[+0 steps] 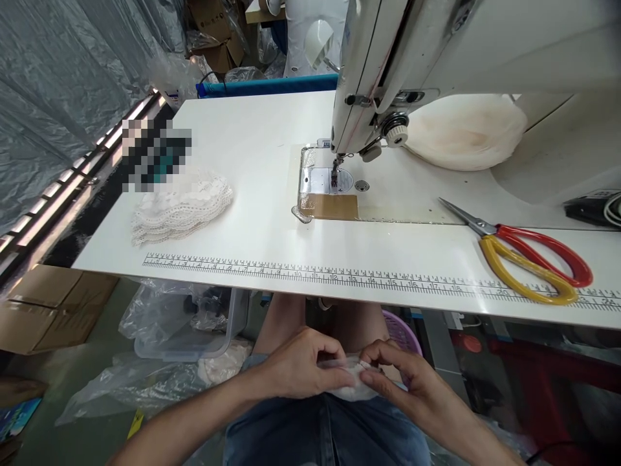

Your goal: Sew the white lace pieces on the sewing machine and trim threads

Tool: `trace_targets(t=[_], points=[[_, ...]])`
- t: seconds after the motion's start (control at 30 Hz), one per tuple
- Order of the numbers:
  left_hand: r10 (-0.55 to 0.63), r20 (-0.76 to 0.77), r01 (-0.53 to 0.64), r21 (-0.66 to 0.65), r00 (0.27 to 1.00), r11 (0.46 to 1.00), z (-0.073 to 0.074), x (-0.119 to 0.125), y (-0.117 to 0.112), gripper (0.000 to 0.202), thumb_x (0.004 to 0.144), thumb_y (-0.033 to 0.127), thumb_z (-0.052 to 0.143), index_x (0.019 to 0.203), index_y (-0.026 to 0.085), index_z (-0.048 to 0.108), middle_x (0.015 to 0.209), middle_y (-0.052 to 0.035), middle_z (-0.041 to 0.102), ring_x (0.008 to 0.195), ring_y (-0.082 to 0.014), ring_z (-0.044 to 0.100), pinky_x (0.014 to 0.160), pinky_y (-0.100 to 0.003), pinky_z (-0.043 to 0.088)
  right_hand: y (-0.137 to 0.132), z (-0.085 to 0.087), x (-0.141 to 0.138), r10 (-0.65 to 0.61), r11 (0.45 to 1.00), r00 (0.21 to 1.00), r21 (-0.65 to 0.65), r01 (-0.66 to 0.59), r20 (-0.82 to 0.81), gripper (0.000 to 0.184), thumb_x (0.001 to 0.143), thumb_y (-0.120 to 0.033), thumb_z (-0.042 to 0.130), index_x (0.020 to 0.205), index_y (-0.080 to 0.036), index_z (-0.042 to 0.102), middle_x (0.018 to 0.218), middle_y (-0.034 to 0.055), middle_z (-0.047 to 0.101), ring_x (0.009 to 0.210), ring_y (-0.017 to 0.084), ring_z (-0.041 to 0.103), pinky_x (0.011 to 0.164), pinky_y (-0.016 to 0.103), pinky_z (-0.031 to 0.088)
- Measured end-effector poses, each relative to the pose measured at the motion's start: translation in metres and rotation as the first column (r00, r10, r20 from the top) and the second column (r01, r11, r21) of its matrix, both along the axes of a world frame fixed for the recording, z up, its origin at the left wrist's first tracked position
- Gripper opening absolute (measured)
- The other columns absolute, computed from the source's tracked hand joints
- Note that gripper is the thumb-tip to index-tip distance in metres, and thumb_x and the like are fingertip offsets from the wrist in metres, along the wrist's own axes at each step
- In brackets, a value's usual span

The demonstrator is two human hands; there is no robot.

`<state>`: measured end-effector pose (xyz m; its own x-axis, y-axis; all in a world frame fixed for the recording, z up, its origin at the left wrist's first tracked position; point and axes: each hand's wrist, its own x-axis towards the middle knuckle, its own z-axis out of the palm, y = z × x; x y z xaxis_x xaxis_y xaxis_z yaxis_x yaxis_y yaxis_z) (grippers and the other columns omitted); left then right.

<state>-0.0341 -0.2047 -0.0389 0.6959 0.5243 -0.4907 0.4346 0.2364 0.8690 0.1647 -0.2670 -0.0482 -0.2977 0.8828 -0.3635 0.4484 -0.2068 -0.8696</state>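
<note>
Over my lap, below the table edge, both hands pinch a small piece of thin white fabric point(356, 389). My left hand point(310, 362) has its thumb and curled fingers closed on the left side of it. At the right side my right hand point(395, 375) grips it between thumb and fingertips. The fabric looks bunched between them, and its full shape is partly hidden by my fingers. In front stands a sewing machine point(369, 77), with its presser foot point(334, 173) above the metal needle plate point(320, 181).
On the white table point(262, 226) lie a stack of white lace pieces point(184, 207), scissors point(524, 252) with red and yellow handles, and pale round pieces point(466, 133) behind the machine arm. A printed ruler point(315, 272) runs along the front edge. Below are a plastic bin point(189, 346) and a cardboard box point(48, 307).
</note>
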Motion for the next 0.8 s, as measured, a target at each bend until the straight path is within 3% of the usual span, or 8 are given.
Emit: trace_targets(t=[0.13,0.37,0.8], points=[[-0.016,-0.041,0.016,0.022,0.999,1.0,0.0018,-0.0011,-0.0003,0.018,0.072,0.028,0.064,0.066,0.012,0.061,0.058,0.0048,0.048,0.058,-0.0073,0.043,0.052,-0.017,0.029,-0.0017,-0.0013,0.002,0.038,0.999,0.999,-0.004,-0.038,0.022,0.022,0.088,-0.042,0.052,0.087,-0.024,0.064,0.08,0.0005,0.065,0.074,0.017,0.059,0.064,0.027,0.044],[-0.013,-0.033,0.014,0.026,0.999,1.0,0.0022,-0.0051,-0.0015,0.023,0.071,0.03,0.066,0.061,0.013,0.054,0.056,0.0057,0.043,0.055,-0.0062,0.038,0.049,-0.018,0.025,0.0007,0.0061,-0.0031,0.067,0.998,0.995,0.007,-0.068,0.076,0.023,0.089,-0.04,0.048,0.079,-0.023,0.06,0.073,0.0007,0.058,0.068,0.016,0.054,0.059,0.026,0.039],[0.038,0.028,-0.035,-0.073,0.999,0.997,0.0048,-0.0085,-0.0011,0.027,0.07,0.03,0.069,0.057,0.013,0.051,0.053,0.0065,0.038,0.052,-0.0052,0.032,0.046,-0.018,0.022,0.0061,0.0059,-0.0073,0.104,0.992,0.993,-0.061,-0.107,-0.051,0.025,0.089,-0.044,0.049,0.081,-0.023,0.059,0.069,-0.002,0.054,0.066,0.014,0.049,0.059,0.024,0.036]])
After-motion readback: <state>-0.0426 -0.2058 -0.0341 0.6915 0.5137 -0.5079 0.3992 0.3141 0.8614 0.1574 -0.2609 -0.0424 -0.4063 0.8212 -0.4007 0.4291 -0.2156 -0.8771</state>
